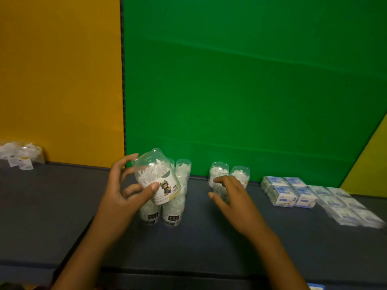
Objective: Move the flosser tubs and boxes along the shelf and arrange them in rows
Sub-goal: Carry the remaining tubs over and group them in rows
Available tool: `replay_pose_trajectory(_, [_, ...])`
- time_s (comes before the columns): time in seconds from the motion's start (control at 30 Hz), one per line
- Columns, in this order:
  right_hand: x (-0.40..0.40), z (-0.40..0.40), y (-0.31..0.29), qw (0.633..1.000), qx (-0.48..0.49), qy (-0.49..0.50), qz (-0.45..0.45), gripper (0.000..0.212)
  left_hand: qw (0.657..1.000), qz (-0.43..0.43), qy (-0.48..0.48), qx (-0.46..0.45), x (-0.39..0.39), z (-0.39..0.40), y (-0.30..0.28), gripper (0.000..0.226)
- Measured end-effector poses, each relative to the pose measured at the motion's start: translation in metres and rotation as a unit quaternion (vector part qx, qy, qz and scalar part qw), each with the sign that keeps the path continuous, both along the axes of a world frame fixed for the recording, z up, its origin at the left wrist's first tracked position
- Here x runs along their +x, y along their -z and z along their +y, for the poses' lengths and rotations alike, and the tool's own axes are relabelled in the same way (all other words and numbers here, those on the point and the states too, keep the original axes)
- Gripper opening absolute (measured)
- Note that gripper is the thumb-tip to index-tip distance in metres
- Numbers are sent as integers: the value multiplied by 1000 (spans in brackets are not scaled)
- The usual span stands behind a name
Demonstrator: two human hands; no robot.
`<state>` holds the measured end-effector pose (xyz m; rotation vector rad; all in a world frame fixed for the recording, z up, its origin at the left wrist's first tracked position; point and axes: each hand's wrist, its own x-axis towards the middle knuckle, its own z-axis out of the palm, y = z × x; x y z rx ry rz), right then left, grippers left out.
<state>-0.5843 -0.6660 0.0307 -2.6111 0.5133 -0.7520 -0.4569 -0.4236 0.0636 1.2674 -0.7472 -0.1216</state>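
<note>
My left hand (125, 191) grips a clear flosser tub (157, 176) with a cartoon label, tilted and lifted above the shelf. Under and behind it stands a cluster of upright tubs (173, 208). Further right, two tubs (238, 174) stand near the green wall. My right hand (232, 195) curls its fingers round another clear tub (219, 189) in front of them. Blue-and-white flosser boxes (293, 195) lie in rows at the right.
The dark grey shelf (62, 206) runs the full width, with its front edge near the bottom. Several more tubs and loose labels (21, 155) lie at the far left by the yellow wall. Clear wrapped packs (351, 208) extend the box rows rightwards.
</note>
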Motion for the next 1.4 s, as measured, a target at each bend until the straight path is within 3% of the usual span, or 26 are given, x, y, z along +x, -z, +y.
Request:
replay_pose_trajectory(0.2, [-44, -64, -24, 990, -79, 80, 82, 49, 998, -48, 14, 23, -23, -62, -21, 68])
replay_pose_trajectory(0.37, [-67, -114, -33, 990, -78, 86, 81, 49, 995, -87, 25, 35, -43, -126, -31, 65])
replay_pose_trajectory(0.5, [-77, -152, -35, 991, -69, 88, 71, 45, 980, -159, 14, 119, -40, -181, -25, 68])
replay_pose_trajectory(0.77, [-76, -203, -17, 996, -33, 57, 60, 39, 918, -278, -32, 280, -47, -260, 8, 64])
replay_pose_trajectory(0.93, [-70, -216, -4, 998, -19, 24, 57, 38, 859, -353, -68, 366, -45, -275, 38, 65])
replay_pose_trajectory(1.1, [-65, -223, 8, 999, -15, 4, 51, 37, 811, -411, -108, 403, -47, -284, 52, 67])
replay_pose_trajectory(1.4, [-60, -230, 11, 998, -23, -6, 63, 38, 784, -433, -122, 427, -48, -289, 52, 72])
